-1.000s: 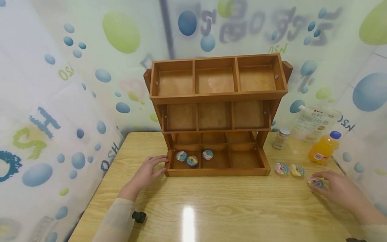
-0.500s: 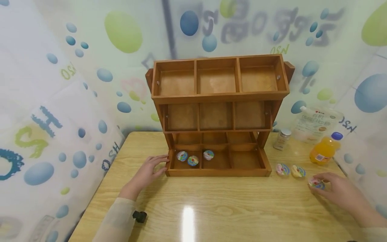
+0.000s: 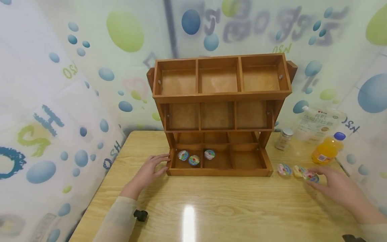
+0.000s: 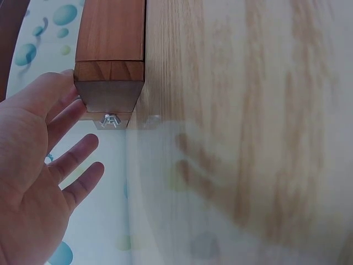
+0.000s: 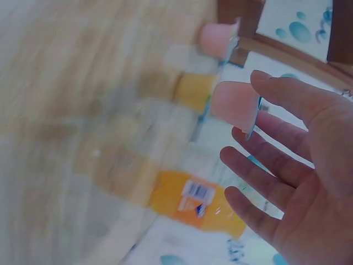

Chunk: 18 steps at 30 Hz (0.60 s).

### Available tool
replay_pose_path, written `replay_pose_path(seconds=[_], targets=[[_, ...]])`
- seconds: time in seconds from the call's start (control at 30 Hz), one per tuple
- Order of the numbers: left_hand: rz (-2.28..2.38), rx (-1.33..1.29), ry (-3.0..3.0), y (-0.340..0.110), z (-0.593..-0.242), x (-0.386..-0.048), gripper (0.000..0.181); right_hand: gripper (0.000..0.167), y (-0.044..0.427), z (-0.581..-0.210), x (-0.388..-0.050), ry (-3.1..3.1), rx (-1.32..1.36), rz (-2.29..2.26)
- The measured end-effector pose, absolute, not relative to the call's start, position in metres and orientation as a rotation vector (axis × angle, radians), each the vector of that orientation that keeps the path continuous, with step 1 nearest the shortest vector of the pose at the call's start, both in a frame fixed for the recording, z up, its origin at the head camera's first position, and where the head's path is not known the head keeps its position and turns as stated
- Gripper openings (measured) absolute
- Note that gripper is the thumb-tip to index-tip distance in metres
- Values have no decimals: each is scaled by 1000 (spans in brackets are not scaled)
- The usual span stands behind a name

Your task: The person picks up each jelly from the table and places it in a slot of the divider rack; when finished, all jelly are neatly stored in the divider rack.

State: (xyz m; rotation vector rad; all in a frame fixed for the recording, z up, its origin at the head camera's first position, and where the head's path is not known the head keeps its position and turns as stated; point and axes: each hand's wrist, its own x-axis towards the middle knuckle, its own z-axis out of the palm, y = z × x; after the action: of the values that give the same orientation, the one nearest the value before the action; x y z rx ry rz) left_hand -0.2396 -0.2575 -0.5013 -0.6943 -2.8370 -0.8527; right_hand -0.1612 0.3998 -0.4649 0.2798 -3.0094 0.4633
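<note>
My right hand (image 3: 335,186) pinches a pink jelly cup (image 5: 234,103) between thumb and fingers, held just off the table. Beside it stand a yellow jelly cup (image 3: 298,171) and another pink jelly cup (image 3: 284,169). My left hand (image 3: 148,171) touches the left end of a brown wooden rack (image 3: 219,172) with its fingers extended; in the left wrist view the fingertips meet the rack's corner (image 4: 110,72). The rack's bottom tray holds two jelly cups (image 3: 194,160) in its left compartment and one jelly cup (image 3: 209,154) in the middle compartment.
Behind my right hand stands an orange juice bottle (image 3: 328,149) with a blue cap. A small glass jar (image 3: 283,139) and a white pouch (image 3: 318,124) are at the back right. Patterned sheets (image 3: 130,77) rise behind and beside the wooden table (image 3: 229,208).
My right hand has lifted the pink jelly cup and moved it left and away from me, close to the yellow one. The left hand stays at the rack.
</note>
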Motion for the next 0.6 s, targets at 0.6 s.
replay_pose_path(seconds=[0.6], targets=[[-837, -701, -2829, -257, -501, -239, 38, 41, 326, -445, -187, -2893, 506, 539]])
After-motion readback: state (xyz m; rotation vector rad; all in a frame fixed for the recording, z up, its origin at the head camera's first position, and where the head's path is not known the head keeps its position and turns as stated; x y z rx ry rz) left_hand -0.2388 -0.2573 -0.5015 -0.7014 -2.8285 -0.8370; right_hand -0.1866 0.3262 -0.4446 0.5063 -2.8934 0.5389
